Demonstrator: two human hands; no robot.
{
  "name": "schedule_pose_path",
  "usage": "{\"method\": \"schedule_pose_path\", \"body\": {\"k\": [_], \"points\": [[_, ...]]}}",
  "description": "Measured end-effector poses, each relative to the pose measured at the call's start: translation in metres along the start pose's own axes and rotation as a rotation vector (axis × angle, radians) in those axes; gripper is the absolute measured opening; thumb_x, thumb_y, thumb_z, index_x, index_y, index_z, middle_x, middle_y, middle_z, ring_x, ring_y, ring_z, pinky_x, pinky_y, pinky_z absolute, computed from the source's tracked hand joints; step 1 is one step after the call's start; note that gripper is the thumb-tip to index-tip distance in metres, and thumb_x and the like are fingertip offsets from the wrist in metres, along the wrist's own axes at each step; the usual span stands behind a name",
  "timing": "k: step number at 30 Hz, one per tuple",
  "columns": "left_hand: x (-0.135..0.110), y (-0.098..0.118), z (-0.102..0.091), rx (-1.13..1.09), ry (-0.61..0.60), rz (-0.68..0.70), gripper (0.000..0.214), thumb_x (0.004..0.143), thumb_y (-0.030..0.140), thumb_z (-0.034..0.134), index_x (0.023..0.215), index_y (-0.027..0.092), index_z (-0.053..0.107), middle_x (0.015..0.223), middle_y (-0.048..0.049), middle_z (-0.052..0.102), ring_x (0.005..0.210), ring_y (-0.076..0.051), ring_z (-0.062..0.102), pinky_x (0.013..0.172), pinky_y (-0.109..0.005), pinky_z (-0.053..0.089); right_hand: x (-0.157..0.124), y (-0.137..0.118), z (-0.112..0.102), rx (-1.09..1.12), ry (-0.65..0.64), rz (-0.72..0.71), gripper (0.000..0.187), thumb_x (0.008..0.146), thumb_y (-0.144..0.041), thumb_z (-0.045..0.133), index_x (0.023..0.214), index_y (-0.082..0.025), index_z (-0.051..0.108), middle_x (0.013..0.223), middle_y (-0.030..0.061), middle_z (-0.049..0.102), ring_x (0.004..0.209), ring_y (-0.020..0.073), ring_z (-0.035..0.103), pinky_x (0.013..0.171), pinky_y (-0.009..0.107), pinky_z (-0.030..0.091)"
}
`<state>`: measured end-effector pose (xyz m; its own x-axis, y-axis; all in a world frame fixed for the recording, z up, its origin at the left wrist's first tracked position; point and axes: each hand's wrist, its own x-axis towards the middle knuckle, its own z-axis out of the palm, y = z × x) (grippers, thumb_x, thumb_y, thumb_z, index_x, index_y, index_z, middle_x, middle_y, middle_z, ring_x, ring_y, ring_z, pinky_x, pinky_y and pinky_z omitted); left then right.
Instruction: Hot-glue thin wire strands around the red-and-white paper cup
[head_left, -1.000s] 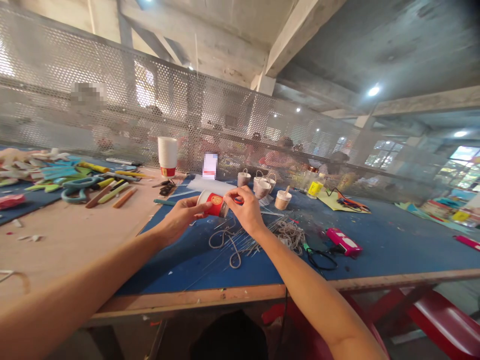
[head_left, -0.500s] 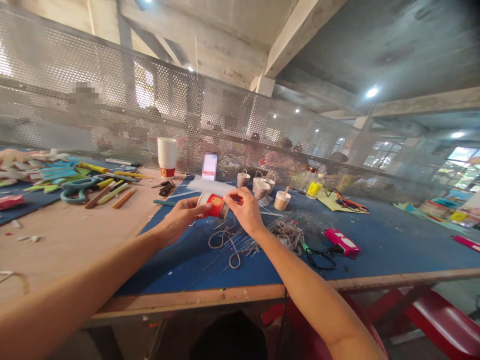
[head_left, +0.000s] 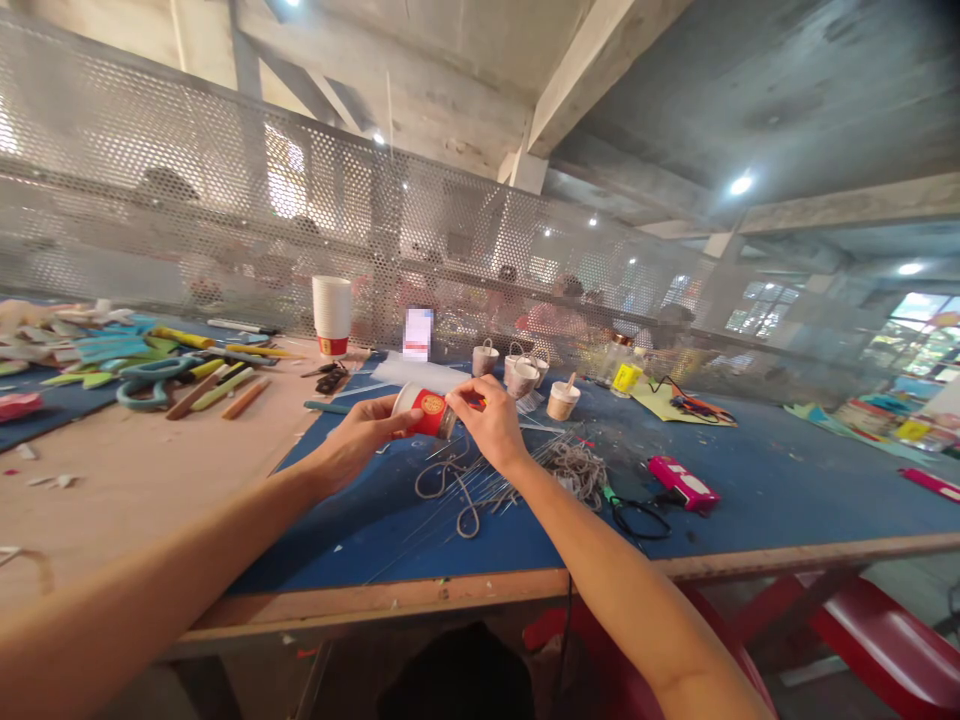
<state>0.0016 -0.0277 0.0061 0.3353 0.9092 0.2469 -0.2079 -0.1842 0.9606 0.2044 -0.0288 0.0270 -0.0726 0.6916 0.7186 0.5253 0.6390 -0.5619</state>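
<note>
So the red and white paper cup (head_left: 429, 408) is up in the air over the blue-topped desk (head_left: 319, 550), tipped on its side, rim end toward the left hand (head_left: 369, 430) and narrow end toward the right hand (head_left: 489, 418); the left is gripping the cup from the rim side, thumb over the red print, while the right has its fingertips pinched together right at the greyish band round the narrow end; can't tell what, if anything, is between those fingertips, way too small. Imo the trick here is a light left grip, since paper walls probably dent easily; let the left do the steadying and any turning, with the right just making small, close pressing moves; I'd work slowly around the edge, too, so nothing bunches up. Also watch the loop of grey cord (head_left: 469, 515) and the thin wires (head_left: 487, 480) lying below, plus the tangled cord pile (head_left: 581, 468) past the right wrist; a sleeve-free forearm could probably still snag one; the pink box (head_left: 682, 483) sits well clear of both hands, so no worries there.
</note>
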Motion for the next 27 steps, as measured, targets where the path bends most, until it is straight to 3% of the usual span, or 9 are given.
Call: {"method": "schedule_pose_path", "body": {"k": [9,27], "points": [[0.002,-0.006,-0.005,-0.003,-0.045,0.011,0.03,0.085,0.037,0.081,0.11,0.02,0.083,0.098,-0.0083,0.082,0.088,-0.022,0.069,0.09,-0.035,0.048,-0.001,0.0,-0.001,0.03,0.013,-0.018,0.01,0.089,-0.021,0.071,0.08,-0.02,0.07,0.087,0.0005,0.065,0.081,0.0145,0.066,0.08,0.026,0.056],[0.002,-0.007,-0.005,-0.004,-0.023,0.0,0.032,0.084,0.037,0.082,0.111,0.018,0.083,0.1,-0.0089,0.083,0.091,-0.023,0.07,0.093,-0.036,0.048,-0.001,0.003,0.001,0.052,0.007,0.013,0.012,0.088,-0.022,0.07,0.077,-0.021,0.067,0.087,0.0002,0.063,0.083,0.0155,0.065,0.082,0.027,0.056]]}}
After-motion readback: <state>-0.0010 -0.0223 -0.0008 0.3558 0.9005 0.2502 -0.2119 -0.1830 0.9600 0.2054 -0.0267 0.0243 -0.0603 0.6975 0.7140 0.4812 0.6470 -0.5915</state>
